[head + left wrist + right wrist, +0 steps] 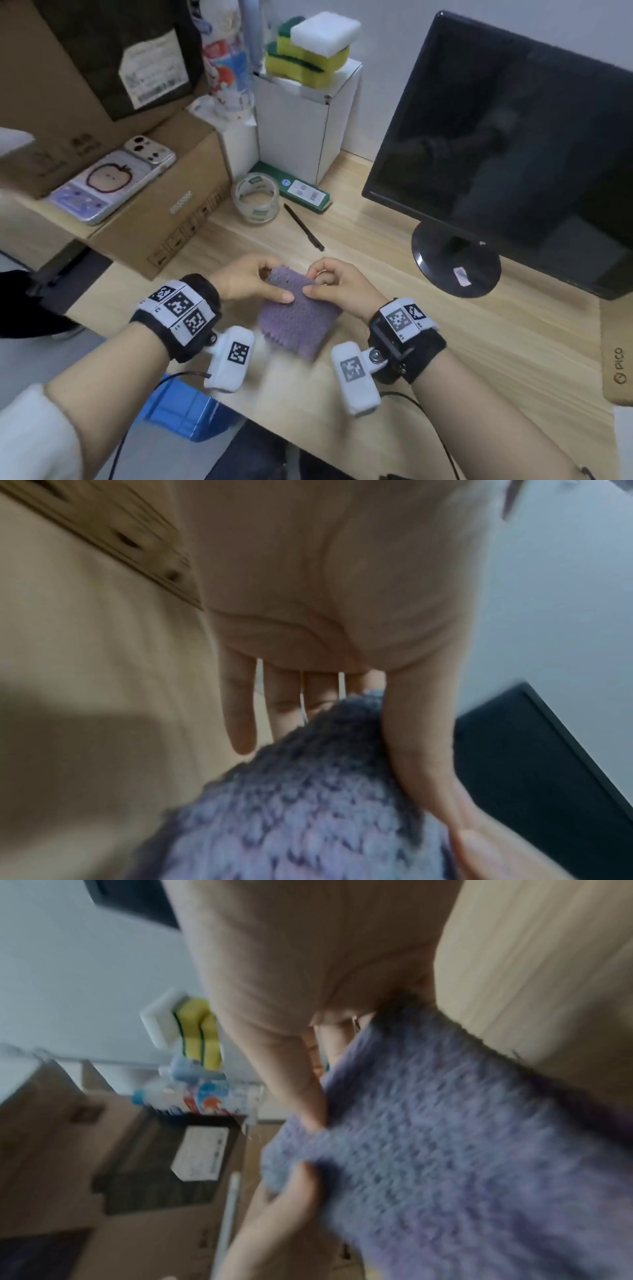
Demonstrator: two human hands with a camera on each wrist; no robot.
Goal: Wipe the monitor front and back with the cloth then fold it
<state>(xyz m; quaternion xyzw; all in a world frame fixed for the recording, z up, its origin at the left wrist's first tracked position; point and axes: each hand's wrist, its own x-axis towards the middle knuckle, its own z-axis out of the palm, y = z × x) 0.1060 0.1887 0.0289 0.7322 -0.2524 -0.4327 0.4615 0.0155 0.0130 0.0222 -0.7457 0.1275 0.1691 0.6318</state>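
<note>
A purple knitted cloth (299, 320) hangs folded over above the wooden desk (479, 342) near its front edge. My left hand (251, 279) pinches the cloth's top left edge between thumb and fingers. My right hand (334, 282) pinches the top right edge. In the left wrist view the thumb lies along the cloth (308, 818), with the fingers behind it. The right wrist view shows the cloth (445, 1137) draped under my right thumb. The black monitor (513, 137) stands on its round base (455, 263) at the right, its screen dark.
A roll of clear tape (255, 197), a black pen (303, 228) and a green box (294, 188) lie beyond my hands. Cardboard boxes (164, 219) with a phone (109, 181) stand on the left. Sponges (308, 51) sit on a white box (301, 120).
</note>
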